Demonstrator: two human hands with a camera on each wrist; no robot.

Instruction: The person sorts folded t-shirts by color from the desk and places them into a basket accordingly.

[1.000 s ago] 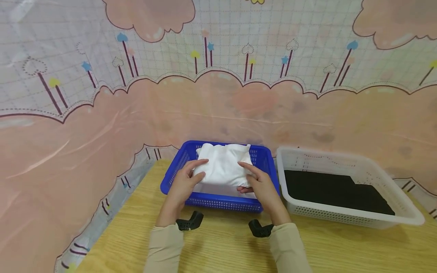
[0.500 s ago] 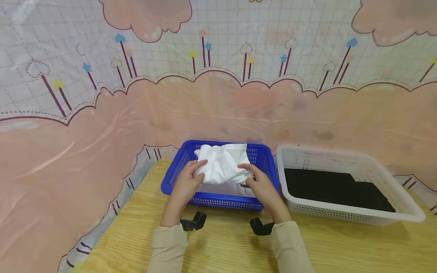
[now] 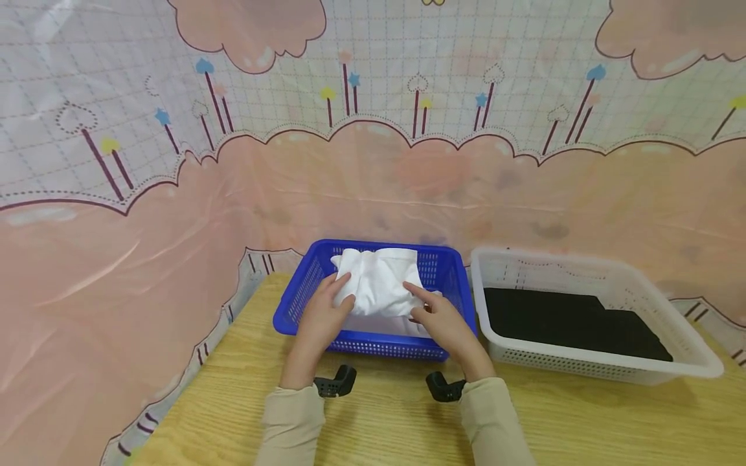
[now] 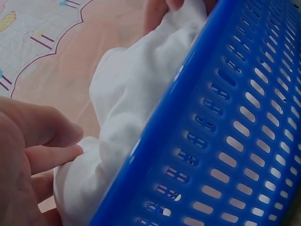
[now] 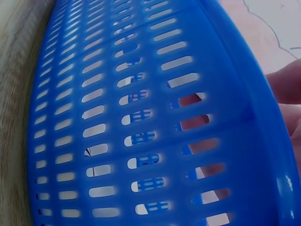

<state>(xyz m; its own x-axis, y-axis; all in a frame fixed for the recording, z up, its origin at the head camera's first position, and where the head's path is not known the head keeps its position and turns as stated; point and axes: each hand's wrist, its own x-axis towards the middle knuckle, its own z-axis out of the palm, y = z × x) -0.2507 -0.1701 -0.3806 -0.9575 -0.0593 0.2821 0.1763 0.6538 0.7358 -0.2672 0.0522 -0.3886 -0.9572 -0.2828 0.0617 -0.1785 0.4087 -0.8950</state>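
A white folded cloth, wrinkled along its front edge, lies over the inside of a blue perforated basket. At its left end my left hand holds it, thumb and index finger on the fabric. My right hand holds the right end, index finger stretched along the top and thumb at the front edge. In the left wrist view, fingertips meet the cloth beside the basket rim. The basket wall hides most of the right hand in the right wrist view.
A white perforated basket with black folded cloth inside stands to the right of the blue one. Both rest on a wooden table. A patterned curtain hangs close behind and on the left.
The cloth has settled slightly lower and flatter in the blue basket. My left hand has moved slightly right, and my right thumb has shifted inward along the front edge.
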